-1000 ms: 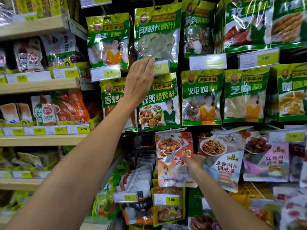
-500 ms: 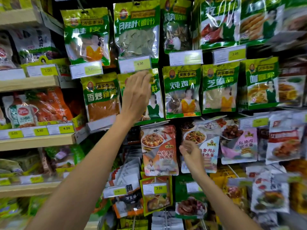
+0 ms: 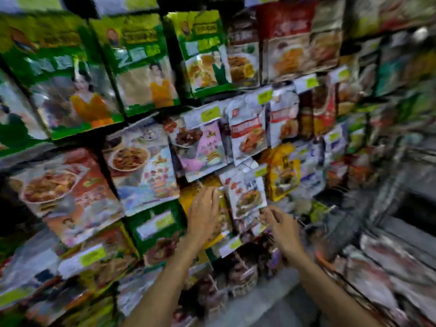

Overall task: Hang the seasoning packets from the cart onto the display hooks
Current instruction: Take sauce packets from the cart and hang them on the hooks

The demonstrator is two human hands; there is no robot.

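The view is heavily blurred. Seasoning packets hang in rows on the display wall. My left hand (image 3: 203, 212) lies flat with its fingers apart against a yellow packet (image 3: 188, 193) in a lower row. My right hand (image 3: 282, 228) has its fingers curled at the lower right corner of a white and red packet (image 3: 247, 197) that hangs beside it. The blur hides whether those fingers pinch that packet. To the lower right, blurred packets (image 3: 377, 272) lie in what looks like the cart.
Green packets (image 3: 141, 67) fill the upper rows, and white packets with dish pictures (image 3: 141, 166) hang in the middle row. Yellow price tags (image 3: 230, 245) stick out on the hook ends. A dark wire mesh (image 3: 349, 208) stands at the right.
My view has swung right and down. My left hand dropped from the upper price tag to the lower yellow packets. My right hand moved to a lower white and red packet.
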